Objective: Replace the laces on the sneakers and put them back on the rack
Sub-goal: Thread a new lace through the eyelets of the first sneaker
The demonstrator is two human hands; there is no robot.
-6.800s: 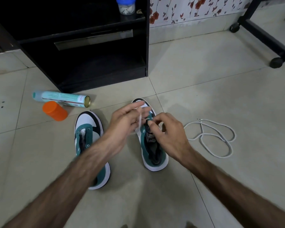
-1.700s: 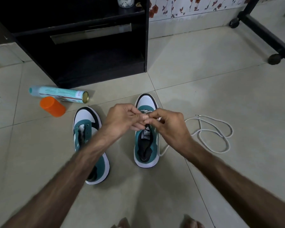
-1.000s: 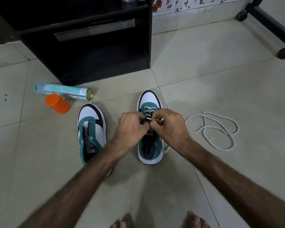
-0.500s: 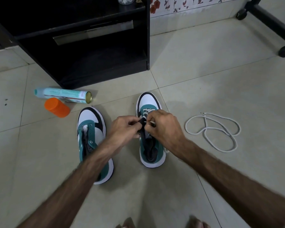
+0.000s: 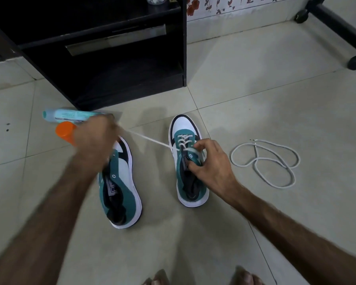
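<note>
Two teal-and-white sneakers stand on the tiled floor (image 5: 255,99), toes toward the far black rack (image 5: 115,64). Right sneaker (image 5: 186,128): a white lace (image 5: 152,140) crosses its far eyelets and runs taut to the left. Left hand (image 5: 95,136), blurred, is closed around the lace end, above the toe of the left sneaker (image 5: 123,182), which has no lace. Right hand (image 5: 210,161) grips the right sneaker's near eyelet area, fingers curled on its upper. A spare lace (image 5: 265,161) lies looped on the floor to the right. A can (image 5: 70,115) and orange cap (image 5: 65,131) lie far left.
</note>
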